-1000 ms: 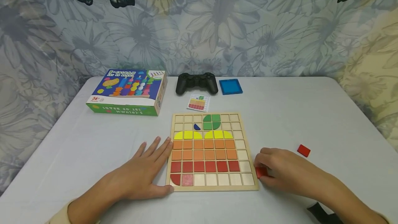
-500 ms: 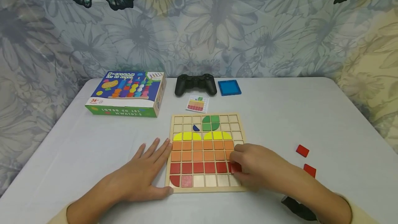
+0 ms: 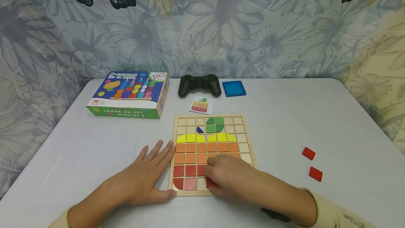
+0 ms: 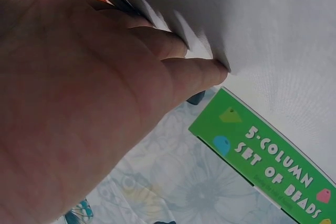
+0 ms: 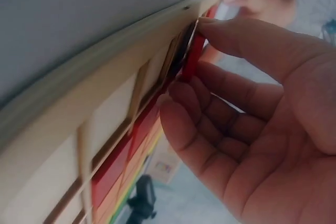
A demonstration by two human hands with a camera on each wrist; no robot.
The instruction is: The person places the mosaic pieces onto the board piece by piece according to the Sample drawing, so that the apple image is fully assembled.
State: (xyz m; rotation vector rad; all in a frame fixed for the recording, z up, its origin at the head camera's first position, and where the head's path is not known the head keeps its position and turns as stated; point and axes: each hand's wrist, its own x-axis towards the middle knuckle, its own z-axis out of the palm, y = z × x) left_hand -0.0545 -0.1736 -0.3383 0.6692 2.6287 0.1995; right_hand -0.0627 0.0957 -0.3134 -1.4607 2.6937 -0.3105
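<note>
A wooden grid board (image 3: 251, 133) lies on the table, its cells partly filled with green, yellow, orange and red tiles and one small blue piece (image 3: 200, 130). My right hand (image 3: 234, 177) pinches a red square tile (image 5: 193, 56) between thumb and fingers, low over the board's front row, right of a bare cell. That row's left end bears a rounded red tile (image 3: 178, 184) and a pinkish-red square (image 3: 190, 184). My left hand (image 3: 147, 175) lies flat with fingers spread, fingertips and thumb at the board's left edge. Part of the board's front right is hidden under my right hand.
Two red tiles (image 3: 315, 174) (image 3: 308, 153) lie right of the board. Behind it are a pattern card (image 3: 201, 105), a black game controller (image 3: 199, 85), a blue tray (image 3: 234, 88) and, further left, a bead-set box (image 3: 128, 94).
My right hand has picked the red tile up beside the board's right edge and carried it leftward over the front row. My left hand has stayed in place.
</note>
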